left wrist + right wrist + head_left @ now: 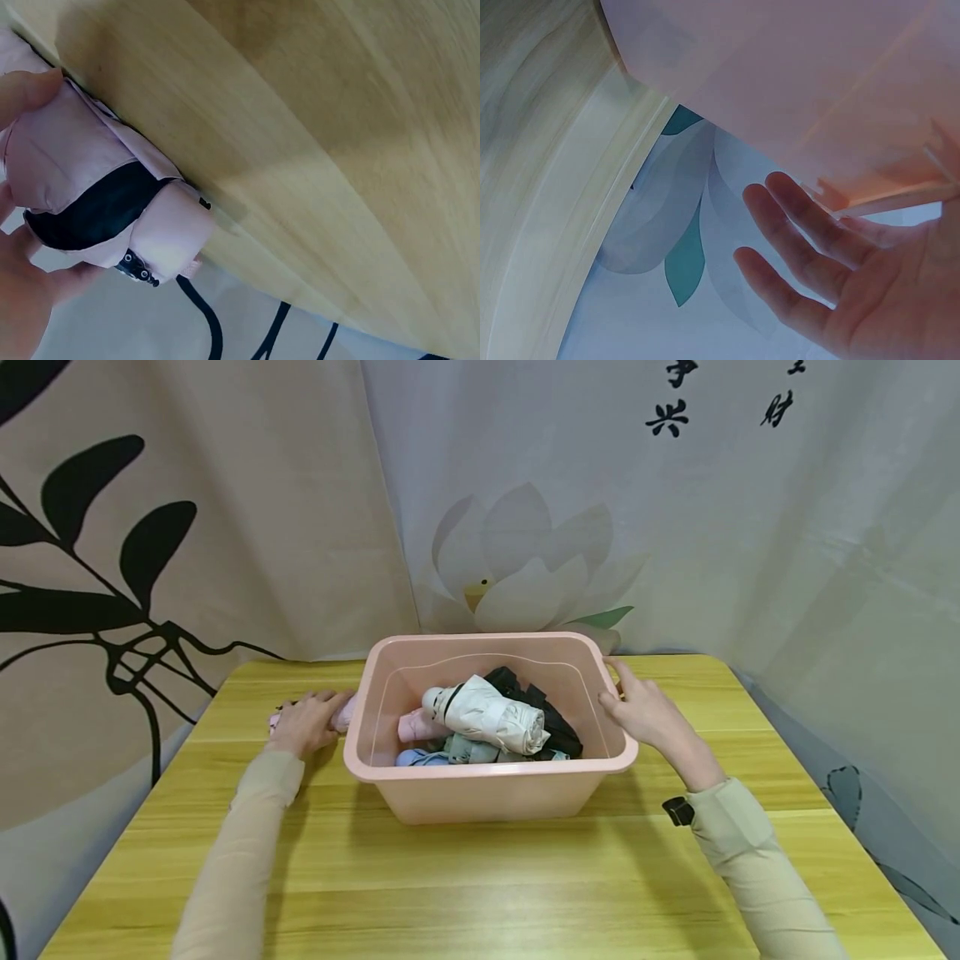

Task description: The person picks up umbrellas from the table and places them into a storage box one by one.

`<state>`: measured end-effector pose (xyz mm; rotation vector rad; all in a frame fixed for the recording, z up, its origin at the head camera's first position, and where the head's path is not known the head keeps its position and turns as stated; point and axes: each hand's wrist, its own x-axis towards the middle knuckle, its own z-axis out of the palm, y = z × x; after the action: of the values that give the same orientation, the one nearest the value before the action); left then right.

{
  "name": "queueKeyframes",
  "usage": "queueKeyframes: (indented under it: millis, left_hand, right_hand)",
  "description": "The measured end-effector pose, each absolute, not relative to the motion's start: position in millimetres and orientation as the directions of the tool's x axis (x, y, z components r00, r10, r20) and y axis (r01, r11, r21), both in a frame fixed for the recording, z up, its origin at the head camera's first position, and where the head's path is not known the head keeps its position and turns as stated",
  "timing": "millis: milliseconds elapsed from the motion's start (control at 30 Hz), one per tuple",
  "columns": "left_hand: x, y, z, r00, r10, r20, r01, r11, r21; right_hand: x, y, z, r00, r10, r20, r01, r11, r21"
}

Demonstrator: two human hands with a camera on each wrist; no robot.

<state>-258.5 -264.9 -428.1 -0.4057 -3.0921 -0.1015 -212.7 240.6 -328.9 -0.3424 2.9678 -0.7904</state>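
In the head view my left hand [303,722] rests at the far left of the table, beside the pink bin [480,806]. It grips a folded pink umbrella [82,150]; the left wrist view shows the thumb on one side and fingers round the other, with black fabric and a snap strap near the end. My right hand [647,708] touches the bin's right rim, its fingers spread loosely outside the wall in the right wrist view. Inside the bin lie a folded white umbrella [487,714], a black bundle [558,718] and a pink roll [420,725].
Green-grey [468,749] and blue [420,757] bundles lie low in the bin. The wooden table [480,893] runs back to a printed curtain [300,510] behind it. A black strap-like piece [678,811] is on the right wrist.
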Motion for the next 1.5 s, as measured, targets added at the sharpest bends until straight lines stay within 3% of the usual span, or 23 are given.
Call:
queueKeyframes:
  millis: [433, 833, 1500]
  left_hand:
    - [-254, -266, -423, -0.969, 0.218, 0.115, 0.225, 0.973, 0.047]
    - [-252, -266, -395, -0.976, 0.152, 0.154, 0.160, 0.986, 0.046]
    - [-239, -253, -336, -0.885, 0.196, 0.423, 0.212, 0.977, -0.008]
  right_hand:
    - [-213, 241, -329, -0.974, -0.224, 0.011, -0.200, 0.847, -0.492]
    - [-213, 240, -330, -0.975, -0.221, 0.006, -0.195, 0.849, -0.491]
    - [-211, 240, -329, -0.976, -0.218, 0.004, -0.192, 0.855, -0.481]
